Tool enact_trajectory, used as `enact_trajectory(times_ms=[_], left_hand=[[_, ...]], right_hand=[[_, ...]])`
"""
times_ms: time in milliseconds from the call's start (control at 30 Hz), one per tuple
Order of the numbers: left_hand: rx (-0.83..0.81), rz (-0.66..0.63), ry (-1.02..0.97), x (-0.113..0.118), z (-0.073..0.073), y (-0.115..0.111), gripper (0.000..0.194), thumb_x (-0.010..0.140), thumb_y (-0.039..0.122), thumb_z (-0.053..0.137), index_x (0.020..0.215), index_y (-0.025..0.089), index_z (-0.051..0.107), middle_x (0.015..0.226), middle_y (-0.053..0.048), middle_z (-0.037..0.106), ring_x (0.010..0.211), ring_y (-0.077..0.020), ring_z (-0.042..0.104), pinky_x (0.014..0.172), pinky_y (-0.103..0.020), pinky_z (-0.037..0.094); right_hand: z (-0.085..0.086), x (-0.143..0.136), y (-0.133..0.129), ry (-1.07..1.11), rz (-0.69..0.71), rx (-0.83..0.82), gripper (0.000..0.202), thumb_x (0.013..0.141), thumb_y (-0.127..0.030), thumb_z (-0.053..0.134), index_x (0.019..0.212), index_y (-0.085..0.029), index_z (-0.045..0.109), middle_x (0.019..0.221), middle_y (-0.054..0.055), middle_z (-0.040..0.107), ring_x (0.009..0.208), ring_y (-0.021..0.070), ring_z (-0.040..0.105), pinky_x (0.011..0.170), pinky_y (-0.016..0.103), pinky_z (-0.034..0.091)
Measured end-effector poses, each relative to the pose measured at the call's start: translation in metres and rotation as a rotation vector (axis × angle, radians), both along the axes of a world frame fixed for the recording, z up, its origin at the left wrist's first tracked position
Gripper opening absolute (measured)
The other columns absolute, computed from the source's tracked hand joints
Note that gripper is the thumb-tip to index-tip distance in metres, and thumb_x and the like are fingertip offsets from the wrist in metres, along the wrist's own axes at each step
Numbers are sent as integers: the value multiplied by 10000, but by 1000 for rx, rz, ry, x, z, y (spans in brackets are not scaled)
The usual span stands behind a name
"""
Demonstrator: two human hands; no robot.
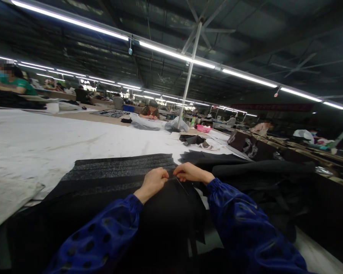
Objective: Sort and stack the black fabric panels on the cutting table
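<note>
Black fabric (165, 213) lies in front of me, with speckled grey strips (117, 166) across its far part. My left hand (154, 183) is closed in a pinch on the fabric near its right edge. Close beside it, my right hand (192, 172) has its fingers curled together. A slim, pointed metal tool (183, 185) sticks out below the right fingers, slanting down over the cloth; its exact kind is too small to tell. The two hands' fingertips nearly meet. Blue dotted sleeves cover both forearms.
More black cloth (246, 171) is heaped at the right. A white-covered table (60, 133) stretches ahead, bearing dark scraps (193, 139), clear plastic bags (145, 122) and a pink basin (204, 128). A pole (190, 76) rises beyond. Dark bundles (251, 146) line the right; several people work farther off.
</note>
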State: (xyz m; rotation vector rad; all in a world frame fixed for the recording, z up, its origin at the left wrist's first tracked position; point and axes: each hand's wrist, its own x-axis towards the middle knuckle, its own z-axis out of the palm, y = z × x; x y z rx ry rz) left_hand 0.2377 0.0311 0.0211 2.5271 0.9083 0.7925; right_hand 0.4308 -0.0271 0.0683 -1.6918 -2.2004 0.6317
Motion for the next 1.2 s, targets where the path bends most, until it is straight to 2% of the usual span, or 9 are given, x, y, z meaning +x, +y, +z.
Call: enact_trajectory(times_ms=[467,667,833,1000,1200], left_hand=[[17,-18,32,0,1,0,178,755,138,541,806,212,695,887,-11,670,841,-169,609,724,-254,430],[19,-31,27,-1,0,3,159,770,154,555,804,209,701,873,-13,668,834,-172,607,712,-255,424],[24,-68,59,-9,1,4,190,801,163,560,849,225,733,885,-9,672,844,-161,612,751,-244,431],[129,-73,146,-16,4,-1,244,828,158,531,897,264,739,897,-10,660,864,-160,605,731,-238,428],[325,-144,271,-18,4,-1,289,861,164,480,918,284,737,925,-28,649,880,-187,573,735,-278,413]], right_hand=[[4,-6,1,-243,109,167,229,745,-69,511,877,-143,683,684,-3,658,616,110,586,619,195,424],[-7,-3,6,-316,180,302,195,728,-42,522,808,-142,669,770,21,661,703,124,579,693,212,418],[-16,-2,2,-308,217,385,164,790,-64,519,848,-142,650,843,42,637,754,129,572,728,224,420],[-18,-5,-4,-352,194,413,161,839,-84,494,879,-151,635,872,47,616,775,136,562,718,230,416],[-18,-9,-10,-519,202,440,182,891,-125,449,915,-153,627,875,51,579,734,131,530,672,231,389]])
